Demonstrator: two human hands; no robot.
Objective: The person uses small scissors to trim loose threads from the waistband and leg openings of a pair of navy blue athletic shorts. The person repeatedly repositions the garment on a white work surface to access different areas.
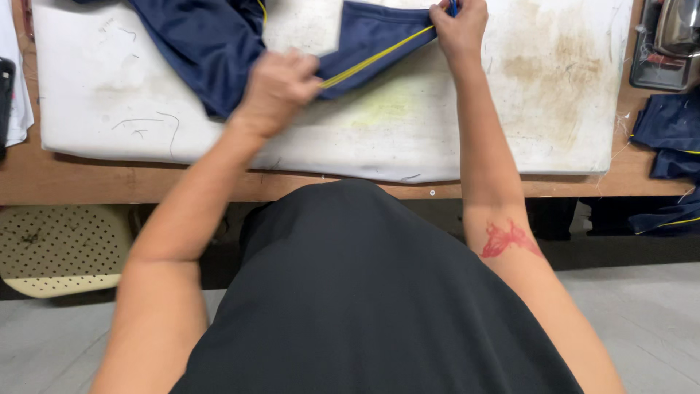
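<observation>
Hands [364, 62] stretching navy garment [211, 44], stained white pad [510, 109], wooden bench [109, 186]

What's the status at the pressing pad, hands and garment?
Left hand and right hand both pinching the navy garment along its yellow piping, stretched over the stained white pad. Iron parked far right, clear of hands.

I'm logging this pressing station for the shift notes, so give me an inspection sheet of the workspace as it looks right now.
Surface: white padded board, stained brown and yellow, on a wooden bench.
Job's things: navy garment with yellow piping, stretched between both hands.
Clutter: folded navy pieces at right; iron on a dark tray.
Hands: left hand and right hand both pinch the garment.
Cables: nothing seen.
Surroundings: perforated cream stool, grey floor.
</observation>
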